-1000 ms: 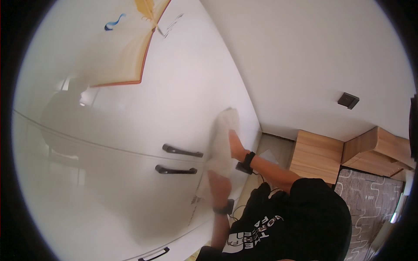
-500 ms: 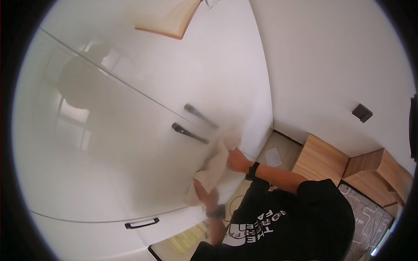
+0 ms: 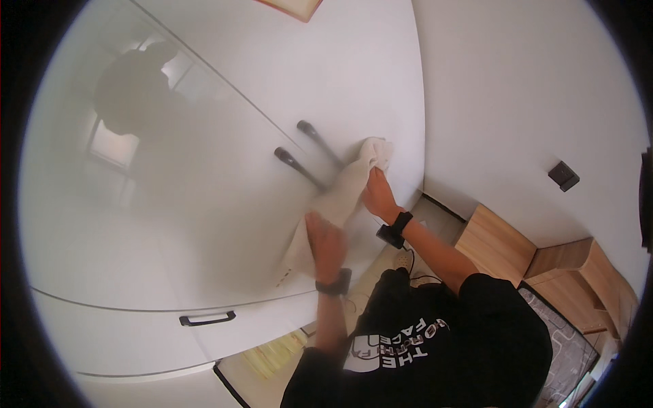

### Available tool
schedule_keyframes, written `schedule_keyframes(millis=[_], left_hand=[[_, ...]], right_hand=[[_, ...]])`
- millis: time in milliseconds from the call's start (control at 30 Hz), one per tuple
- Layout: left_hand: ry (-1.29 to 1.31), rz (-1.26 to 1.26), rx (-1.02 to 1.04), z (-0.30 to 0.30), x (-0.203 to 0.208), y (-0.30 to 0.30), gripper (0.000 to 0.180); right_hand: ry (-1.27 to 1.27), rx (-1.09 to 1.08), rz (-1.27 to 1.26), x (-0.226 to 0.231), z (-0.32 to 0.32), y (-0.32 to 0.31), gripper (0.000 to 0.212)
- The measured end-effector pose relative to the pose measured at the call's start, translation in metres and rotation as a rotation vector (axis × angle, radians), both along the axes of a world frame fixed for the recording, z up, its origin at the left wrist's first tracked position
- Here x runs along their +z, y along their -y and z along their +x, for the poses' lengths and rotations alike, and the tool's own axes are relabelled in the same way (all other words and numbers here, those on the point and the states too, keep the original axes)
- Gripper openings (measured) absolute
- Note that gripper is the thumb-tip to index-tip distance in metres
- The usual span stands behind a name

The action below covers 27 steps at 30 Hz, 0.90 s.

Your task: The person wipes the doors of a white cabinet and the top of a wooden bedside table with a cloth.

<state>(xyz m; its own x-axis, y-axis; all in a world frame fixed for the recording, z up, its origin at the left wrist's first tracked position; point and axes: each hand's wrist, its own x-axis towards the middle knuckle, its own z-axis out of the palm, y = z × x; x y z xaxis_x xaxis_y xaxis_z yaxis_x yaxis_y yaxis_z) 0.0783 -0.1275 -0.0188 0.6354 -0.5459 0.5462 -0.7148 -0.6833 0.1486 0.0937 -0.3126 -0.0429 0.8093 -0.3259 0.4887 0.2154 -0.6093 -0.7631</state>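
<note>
A pale cloth [image 3: 338, 199] stretches between my two hands in front of the glossy white cabinet doors [image 3: 204, 224]. My right hand [image 3: 381, 196] grips its upper end, with a bunched corner sticking out above the fingers. Lower down and to the left, my left hand [image 3: 328, 246], slightly blurred, is closed on the other end. Two dark door handles [image 3: 299, 168] stand just up and left of the cloth, which covers the lower tip of the nearer one. Whether the cloth presses on the door I cannot tell.
Below the doors is a white drawer with a black handle [image 3: 207, 318]. A red-edged panel [image 3: 299, 7] is on the upper door. To the right stand a wall with a small black fixture [image 3: 564, 176] and wooden furniture [image 3: 496, 238]. Yellowish material [image 3: 275, 357] lies low down.
Both hands and the cloth have moved up along the doors, nearer the handles. The view has shifted too, so the doors and handles sit higher in the picture.
</note>
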Motion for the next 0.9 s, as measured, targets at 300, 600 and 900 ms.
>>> schedule_keyframes(millis=[300,600,900], left_hand=[[-0.199,-0.176,0.316,-0.041,-0.054,-0.085,0.046],[-0.123,0.014,0.499,-0.059,-0.046,-0.109,0.049],[-0.068,0.070,0.314,-0.018,-0.015,-0.055,0.050]], right_hand=[[-0.440,0.324,-0.598,0.012,-0.023,-0.058,0.024],[-0.408,0.449,-0.126,0.009,-0.037,-0.087,0.068],[0.019,0.168,-0.113,-0.037,-0.010,-0.031,0.027]])
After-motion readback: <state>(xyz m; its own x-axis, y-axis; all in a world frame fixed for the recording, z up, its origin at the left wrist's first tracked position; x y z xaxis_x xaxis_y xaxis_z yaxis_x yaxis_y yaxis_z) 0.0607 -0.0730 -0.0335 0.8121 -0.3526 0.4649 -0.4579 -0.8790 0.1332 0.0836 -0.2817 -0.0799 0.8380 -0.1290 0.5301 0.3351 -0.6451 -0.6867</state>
